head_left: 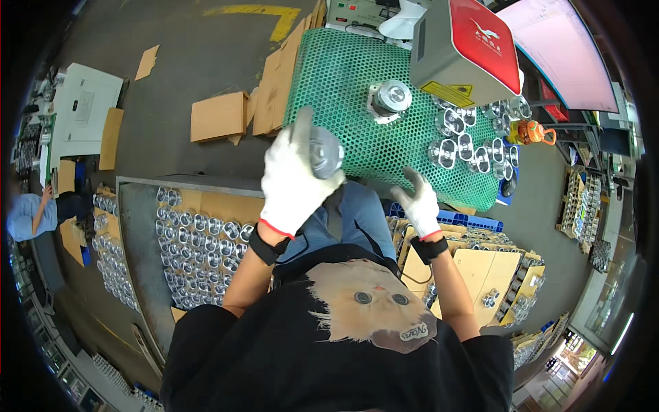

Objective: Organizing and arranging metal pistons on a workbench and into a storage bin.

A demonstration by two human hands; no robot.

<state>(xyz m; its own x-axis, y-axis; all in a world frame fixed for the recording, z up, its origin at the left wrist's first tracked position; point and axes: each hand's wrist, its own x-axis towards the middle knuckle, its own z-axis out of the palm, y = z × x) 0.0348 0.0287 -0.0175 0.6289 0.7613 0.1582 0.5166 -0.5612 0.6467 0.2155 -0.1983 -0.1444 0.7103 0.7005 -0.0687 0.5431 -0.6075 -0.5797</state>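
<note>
My left hand (290, 182), in a white work glove with grey fingertips, is wrapped round a metal piston (325, 154). It is raised at the near left edge of a bench with a green perforated mat (336, 75). My right hand (419, 206), gloved the same way, is open at the near edge of the mat, fingers spread and nothing in it. Another piston (394, 95) sits on a small metal fixture (376, 110) in the middle of the mat. Several more pistons (465, 145) lie in a group at the right of the mat.
A grey and red machine head (473, 51) overhangs the mat, with a monitor (559, 48) to its right. An orange bottle (534, 132) stands by the pistons. A metal-sided bin (137, 254) of pistons is at left; cardboard-layered piston stacks (487, 271) are at right. Another person (34, 216) is far left.
</note>
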